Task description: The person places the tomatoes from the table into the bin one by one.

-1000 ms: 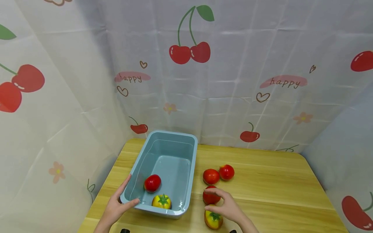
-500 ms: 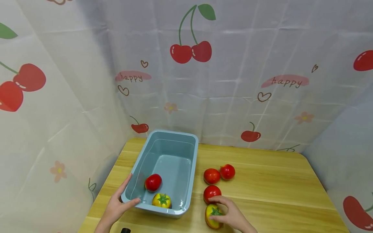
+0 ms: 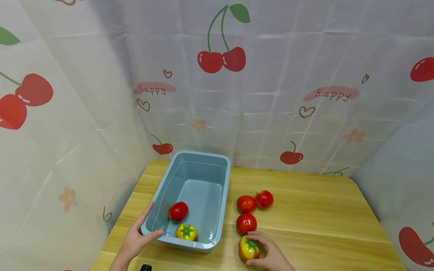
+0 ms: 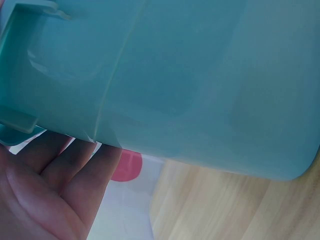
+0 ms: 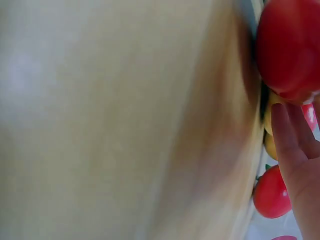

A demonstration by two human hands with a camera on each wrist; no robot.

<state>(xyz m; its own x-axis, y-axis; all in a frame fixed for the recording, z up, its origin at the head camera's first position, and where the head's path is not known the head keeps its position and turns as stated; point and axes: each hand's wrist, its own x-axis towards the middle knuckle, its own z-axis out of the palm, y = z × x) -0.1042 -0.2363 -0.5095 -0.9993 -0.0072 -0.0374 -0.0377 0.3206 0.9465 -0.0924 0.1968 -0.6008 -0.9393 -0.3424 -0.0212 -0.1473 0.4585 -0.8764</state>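
My left hand (image 3: 133, 241) grips the near left corner of a blue plastic tub (image 3: 226, 188), thumb along the near rim, fingers against the left side. In the left wrist view, the fingers (image 4: 95, 167) lie along the tub's outer wall. My right hand (image 3: 271, 255) holds a yellow-and-red tomato (image 3: 246, 249) with a green star-shaped top, fingers on its far side and thumb on its near side. The right wrist view shows a red side of the fruit (image 5: 290, 45) by the fingertips. Inside the tub sit a red tomato (image 3: 178, 212) and a yellow one (image 3: 184, 233).
Beyond the held tomato, three red tomatoes stand on the wooden table (image 3: 312, 214): a near one (image 3: 246, 223), a middle one (image 3: 246, 203) and a far one (image 3: 264, 199). Cherry-printed sheets (image 3: 257, 101) enclose the table at the back and sides.
My right hand has come down and back from above the tomatoes and taken hold of the nearest one. The left hand stays at the tub. The yellow tomato inside has shifted slightly left.
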